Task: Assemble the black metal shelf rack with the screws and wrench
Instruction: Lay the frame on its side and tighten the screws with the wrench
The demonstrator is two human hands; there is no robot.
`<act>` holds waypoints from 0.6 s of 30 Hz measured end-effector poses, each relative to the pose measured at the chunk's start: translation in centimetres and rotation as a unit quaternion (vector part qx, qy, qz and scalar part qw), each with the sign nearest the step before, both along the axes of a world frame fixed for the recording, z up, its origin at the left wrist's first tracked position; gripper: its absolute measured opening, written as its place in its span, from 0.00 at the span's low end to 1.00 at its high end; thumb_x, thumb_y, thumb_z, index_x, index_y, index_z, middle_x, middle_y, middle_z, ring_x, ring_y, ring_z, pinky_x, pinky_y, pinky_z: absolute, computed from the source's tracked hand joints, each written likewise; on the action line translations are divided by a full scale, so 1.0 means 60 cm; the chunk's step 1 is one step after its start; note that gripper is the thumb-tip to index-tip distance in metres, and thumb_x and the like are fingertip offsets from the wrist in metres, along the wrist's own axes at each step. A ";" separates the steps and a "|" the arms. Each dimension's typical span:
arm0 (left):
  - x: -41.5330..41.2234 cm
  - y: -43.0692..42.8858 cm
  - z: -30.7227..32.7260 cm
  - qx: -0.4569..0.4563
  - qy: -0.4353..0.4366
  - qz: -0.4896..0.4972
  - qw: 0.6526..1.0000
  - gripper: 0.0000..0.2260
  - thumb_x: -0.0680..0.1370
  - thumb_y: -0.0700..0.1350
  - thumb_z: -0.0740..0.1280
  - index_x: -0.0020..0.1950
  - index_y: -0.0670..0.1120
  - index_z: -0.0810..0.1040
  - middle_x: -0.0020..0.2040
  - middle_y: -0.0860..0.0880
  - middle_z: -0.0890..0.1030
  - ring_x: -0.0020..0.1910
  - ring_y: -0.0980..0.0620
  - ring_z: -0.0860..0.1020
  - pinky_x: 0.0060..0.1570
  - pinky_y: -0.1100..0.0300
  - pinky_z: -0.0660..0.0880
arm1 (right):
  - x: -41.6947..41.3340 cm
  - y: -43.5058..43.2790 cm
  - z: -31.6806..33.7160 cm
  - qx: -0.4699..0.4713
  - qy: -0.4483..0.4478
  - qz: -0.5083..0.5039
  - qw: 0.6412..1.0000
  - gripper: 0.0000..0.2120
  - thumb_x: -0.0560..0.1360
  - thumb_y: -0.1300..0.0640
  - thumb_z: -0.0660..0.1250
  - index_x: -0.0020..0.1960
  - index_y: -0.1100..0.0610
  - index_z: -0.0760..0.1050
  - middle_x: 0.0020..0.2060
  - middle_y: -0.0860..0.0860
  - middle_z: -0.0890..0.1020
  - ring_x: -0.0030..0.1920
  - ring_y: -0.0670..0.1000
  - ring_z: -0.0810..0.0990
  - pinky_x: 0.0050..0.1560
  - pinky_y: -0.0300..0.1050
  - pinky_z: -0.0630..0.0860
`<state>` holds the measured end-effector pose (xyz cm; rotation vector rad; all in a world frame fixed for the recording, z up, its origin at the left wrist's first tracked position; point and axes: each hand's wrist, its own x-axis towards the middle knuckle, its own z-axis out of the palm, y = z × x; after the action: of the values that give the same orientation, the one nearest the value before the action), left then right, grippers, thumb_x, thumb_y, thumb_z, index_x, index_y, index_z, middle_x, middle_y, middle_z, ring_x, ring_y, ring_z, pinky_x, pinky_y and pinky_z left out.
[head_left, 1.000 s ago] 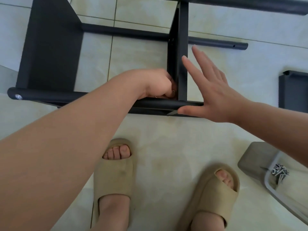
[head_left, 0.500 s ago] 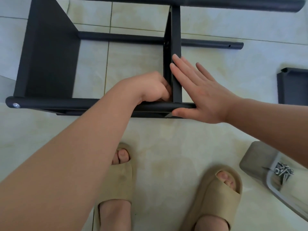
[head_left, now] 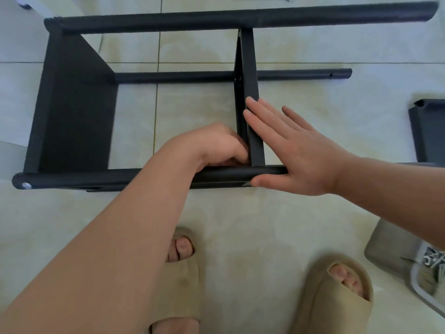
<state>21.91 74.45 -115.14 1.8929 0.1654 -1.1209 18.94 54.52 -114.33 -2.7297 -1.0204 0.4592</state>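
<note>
The black rack [head_left: 77,112] lies on its side on the tiled floor [head_left: 240,225] and fills the upper half of the frame. Its solid end panel is at the upper left and long tubes run across the top and middle. The nearest tube [head_left: 96,180] crosses the centre of the frame, with a silver screw head [head_left: 26,185] showing in its left end.

My left hand [head_left: 219,145] is at the centre, in the corner where the upright middle panel [head_left: 249,68] meets that near tube. Its fingers are curled in tight against the panel's left face. I cannot tell what, if anything, they have hold of.

My right hand [head_left: 296,155] is spread flat, with straight fingers pressed against the panel's right face and the thumb lying along the tube's underside.

A loose black panel [head_left: 431,131] sits at the right edge. A heap of screws [head_left: 434,257] lies in a pale tray [head_left: 414,283] at the lower right. My tan sandals [head_left: 337,297] are at the bottom.
</note>
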 end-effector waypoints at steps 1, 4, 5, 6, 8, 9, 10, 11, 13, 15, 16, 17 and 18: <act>0.001 0.001 0.000 -0.005 0.010 0.002 1.000 0.08 0.70 0.36 0.70 0.47 0.39 0.85 0.38 0.38 0.84 0.35 0.48 0.81 0.41 0.58 0.78 | 0.000 0.000 0.000 -0.002 0.000 0.001 1.000 0.50 0.74 0.25 0.50 0.83 0.56 0.39 0.81 0.49 0.37 0.81 0.48 0.37 0.81 0.55 0.43; 0.001 0.003 0.002 -0.039 0.063 0.016 0.997 0.08 0.72 0.33 0.68 0.49 0.36 0.83 0.43 0.36 0.85 0.41 0.44 0.84 0.47 0.52 0.81 | 0.000 0.002 0.001 -0.002 0.003 0.000 1.000 0.50 0.74 0.25 0.50 0.83 0.56 0.40 0.82 0.49 0.37 0.81 0.48 0.37 0.81 0.54 0.43; 0.002 0.003 0.002 -0.052 0.084 0.021 0.995 0.07 0.73 0.32 0.67 0.47 0.37 0.84 0.41 0.38 0.85 0.40 0.45 0.85 0.45 0.54 0.82 | 0.000 0.002 0.001 -0.001 0.003 -0.002 1.000 0.50 0.74 0.25 0.50 0.83 0.56 0.40 0.82 0.49 0.38 0.81 0.49 0.37 0.81 0.54 0.43; 0.002 0.002 0.004 -0.061 0.101 0.022 0.993 0.06 0.73 0.32 0.67 0.45 0.38 0.83 0.39 0.39 0.85 0.39 0.46 0.85 0.42 0.56 0.83 | 0.000 0.002 0.001 0.000 0.001 -0.004 1.000 0.50 0.74 0.25 0.50 0.83 0.56 0.40 0.82 0.49 0.38 0.81 0.49 0.38 0.81 0.54 0.44; 0.002 0.002 0.006 -0.063 0.123 0.020 0.990 0.06 0.74 0.33 0.67 0.45 0.39 0.84 0.40 0.41 0.85 0.39 0.47 0.85 0.42 0.57 0.83 | 0.000 0.002 0.000 0.001 -0.003 -0.005 1.000 0.50 0.74 0.25 0.50 0.83 0.56 0.41 0.82 0.49 0.39 0.81 0.49 0.39 0.81 0.54 0.44; 0.003 0.002 0.006 -0.060 0.131 0.020 0.989 0.06 0.74 0.34 0.67 0.47 0.38 0.84 0.41 0.41 0.86 0.40 0.46 0.85 0.44 0.56 0.83 | -0.001 0.002 0.000 0.004 -0.005 -0.005 1.000 0.50 0.74 0.25 0.50 0.83 0.56 0.42 0.82 0.49 0.39 0.81 0.49 0.39 0.81 0.54 0.45; 0.003 0.002 0.006 -0.057 0.136 0.022 0.989 0.06 0.75 0.34 0.68 0.48 0.38 0.84 0.42 0.40 0.86 0.40 0.46 0.85 0.45 0.55 0.83 | -0.001 0.001 -0.001 0.007 -0.006 -0.006 1.000 0.50 0.74 0.25 0.50 0.83 0.56 0.42 0.82 0.49 0.40 0.81 0.49 0.39 0.81 0.55 0.45; 0.003 0.002 0.007 -0.056 0.140 0.025 0.988 0.06 0.75 0.35 0.67 0.49 0.38 0.84 0.42 0.40 0.86 0.40 0.46 0.85 0.45 0.54 0.82 | -0.001 0.001 -0.002 0.011 -0.007 -0.006 1.000 0.50 0.74 0.25 0.51 0.83 0.56 0.43 0.82 0.49 0.40 0.81 0.49 0.40 0.81 0.55 0.46; 0.003 0.001 0.007 -0.058 0.149 0.030 0.987 0.06 0.76 0.36 0.67 0.48 0.38 0.84 0.41 0.41 0.86 0.38 0.46 0.84 0.45 0.54 0.82 | -0.001 0.001 -0.003 0.018 -0.008 -0.008 1.000 0.50 0.74 0.26 0.51 0.83 0.56 0.43 0.82 0.49 0.41 0.82 0.49 0.41 0.81 0.56 0.47; 0.003 0.000 0.007 -0.062 0.156 0.034 0.985 0.06 0.77 0.37 0.67 0.47 0.39 0.84 0.40 0.41 0.85 0.37 0.47 0.83 0.46 0.54 0.82 | -0.001 0.000 -0.003 0.020 -0.011 -0.009 1.000 0.50 0.74 0.26 0.51 0.83 0.56 0.44 0.82 0.49 0.42 0.82 0.49 0.41 0.81 0.56 0.47; 0.003 0.000 0.006 -0.064 0.157 0.034 0.985 0.06 0.77 0.37 0.67 0.47 0.39 0.84 0.40 0.41 0.85 0.36 0.47 0.83 0.45 0.54 0.82 | -0.001 0.000 -0.004 0.021 -0.011 -0.009 1.000 0.50 0.74 0.26 0.51 0.83 0.56 0.44 0.82 0.49 0.42 0.82 0.49 0.42 0.81 0.56 0.47; 0.004 0.000 0.006 -0.065 0.159 0.034 0.985 0.06 0.77 0.37 0.67 0.47 0.39 0.84 0.41 0.41 0.85 0.36 0.48 0.84 0.45 0.54 0.82 | 0.000 0.000 -0.004 0.022 -0.011 -0.010 1.000 0.50 0.74 0.26 0.52 0.83 0.56 0.44 0.82 0.49 0.42 0.82 0.49 0.42 0.81 0.56 0.47; 0.004 0.001 0.005 -0.068 0.162 0.033 0.984 0.06 0.77 0.37 0.67 0.48 0.39 0.84 0.41 0.41 0.85 0.36 0.48 0.84 0.44 0.55 0.82 | 0.000 0.000 -0.004 0.023 -0.011 -0.010 1.000 0.50 0.74 0.26 0.52 0.83 0.56 0.44 0.82 0.49 0.42 0.82 0.49 0.42 0.81 0.56 0.47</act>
<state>22.16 74.53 -114.82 1.5658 0.3219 -1.3546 18.92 54.53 -114.55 -2.7079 -0.9945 0.3983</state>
